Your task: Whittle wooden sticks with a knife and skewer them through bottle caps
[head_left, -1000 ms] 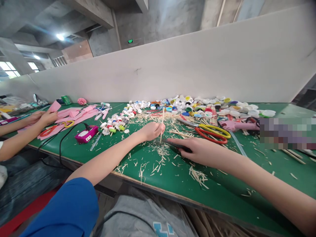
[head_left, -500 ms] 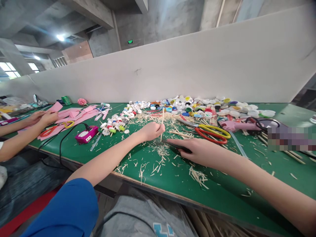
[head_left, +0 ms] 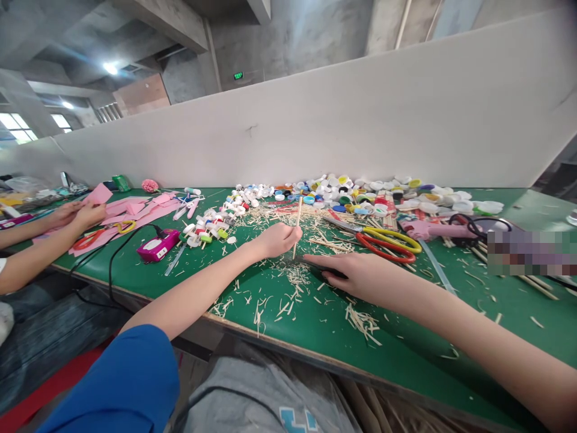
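Note:
My left hand (head_left: 279, 240) is closed around a thin wooden stick (head_left: 300, 210), held almost upright with its top leaning slightly right. The stick's lower end comes down to the table among pale shavings (head_left: 297, 276). To the right, my right hand (head_left: 349, 270) is closed on a black knife (head_left: 322, 266), index finger stretched along its back. Its tip points left, close to the foot of the stick; whether the edge touches the wood I cannot tell. My palm hides part of the knife's handle.
Scissors with red and yellow handles (head_left: 390, 243) lie right of the stick. Bottle caps (head_left: 342, 192) are heaped along the white partition (head_left: 315, 132). A pink glue gun (head_left: 433, 230) lies at right, a magenta box (head_left: 158, 245) at left. Another person's hands (head_left: 83, 213) hold pink paper.
The stick's top has tilted a little to the right. My right hand and the knife have turned slightly, with only a small shift in place.

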Tool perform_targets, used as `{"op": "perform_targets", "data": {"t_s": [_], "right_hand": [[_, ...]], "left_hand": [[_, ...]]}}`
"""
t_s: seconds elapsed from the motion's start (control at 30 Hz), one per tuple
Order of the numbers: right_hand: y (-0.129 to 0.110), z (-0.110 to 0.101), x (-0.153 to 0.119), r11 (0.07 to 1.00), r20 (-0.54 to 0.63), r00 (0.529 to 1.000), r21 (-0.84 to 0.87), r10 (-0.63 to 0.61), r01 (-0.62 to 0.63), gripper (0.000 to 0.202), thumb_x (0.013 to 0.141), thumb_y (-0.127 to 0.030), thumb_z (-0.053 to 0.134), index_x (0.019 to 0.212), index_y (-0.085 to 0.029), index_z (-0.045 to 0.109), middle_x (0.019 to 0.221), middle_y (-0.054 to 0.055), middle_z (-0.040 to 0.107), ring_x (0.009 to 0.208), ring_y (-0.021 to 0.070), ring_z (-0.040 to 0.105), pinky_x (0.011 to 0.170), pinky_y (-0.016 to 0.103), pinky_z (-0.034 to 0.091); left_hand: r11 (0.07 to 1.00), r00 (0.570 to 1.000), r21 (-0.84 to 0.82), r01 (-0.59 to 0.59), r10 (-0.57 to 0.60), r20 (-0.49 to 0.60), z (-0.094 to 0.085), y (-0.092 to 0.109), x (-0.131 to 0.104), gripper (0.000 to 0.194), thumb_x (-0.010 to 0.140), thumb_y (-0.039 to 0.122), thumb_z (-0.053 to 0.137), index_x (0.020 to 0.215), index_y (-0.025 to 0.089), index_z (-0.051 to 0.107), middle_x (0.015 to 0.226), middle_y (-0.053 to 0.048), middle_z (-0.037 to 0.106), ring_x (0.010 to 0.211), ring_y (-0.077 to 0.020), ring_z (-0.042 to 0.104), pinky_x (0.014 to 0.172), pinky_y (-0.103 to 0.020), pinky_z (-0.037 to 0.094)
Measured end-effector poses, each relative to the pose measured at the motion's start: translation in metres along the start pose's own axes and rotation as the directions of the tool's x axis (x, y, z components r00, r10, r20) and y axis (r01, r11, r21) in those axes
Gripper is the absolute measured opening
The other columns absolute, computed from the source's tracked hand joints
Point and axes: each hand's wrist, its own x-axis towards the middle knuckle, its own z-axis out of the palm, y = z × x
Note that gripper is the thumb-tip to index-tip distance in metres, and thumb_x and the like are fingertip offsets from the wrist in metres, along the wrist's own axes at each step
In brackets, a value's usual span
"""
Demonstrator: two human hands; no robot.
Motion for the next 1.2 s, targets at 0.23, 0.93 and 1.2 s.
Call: {"op": "perform_targets", "data": {"t_s": [0.23, 0.93, 1.2], "right_hand": [[-0.0019, -0.0028, 0.0006, 1.000, -0.015, 1.000, 0.009, 0.004, -0.004, 0.049, 0.089, -0.027, 0.040, 0.137, -0.033, 0.047, 0.093, 0.004, 0.071, 0.061, 0.0137, 0.060, 0.052, 0.025, 0.042], [-0.0020, 0.0007, 0.0011, 0.994, -0.112, 0.991, -0.088, -0.074, 0.064, 0.050, 0.088, -0.023, 0.039, 0.138, -0.031, 0.046, 0.090, 0.003, 0.070, 0.062, 0.0129, 0.061, 0.049, 0.024, 0.036], [0.0038, -0.0026, 0.0004, 0.987, -0.109, 0.990, -0.142, -0.089, 0.073, 0.051, 0.088, -0.023, 0.041, 0.136, -0.037, 0.047, 0.075, -0.001, 0.066, 0.052, 0.0097, 0.050, 0.046, 0.023, 0.028]], "left_hand": [[1.000, 1.000, -0.015, -0.011, 0.011, 0.009, 0.0001, 0.0017, -0.0010, 0.049, 0.095, 0.044, 0.016, 0.059, 0.019, 0.037, 0.049, 0.002, 0.036, 0.047, -0.0110, 0.033, 0.056, -0.027, 0.030], [0.999, 0.999, 0.035, -0.042, 0.041, 0.031, -0.0016, 0.0007, -0.0011, 0.049, 0.094, 0.041, 0.017, 0.056, 0.020, 0.037, 0.050, 0.001, 0.041, 0.048, -0.0118, 0.036, 0.054, -0.028, 0.029], [0.999, 0.999, 0.038, -0.025, 0.024, 0.029, -0.0017, 0.0028, -0.0019, 0.049, 0.094, 0.042, 0.019, 0.053, 0.020, 0.034, 0.046, 0.002, 0.034, 0.044, -0.0108, 0.030, 0.052, -0.028, 0.027]]}}
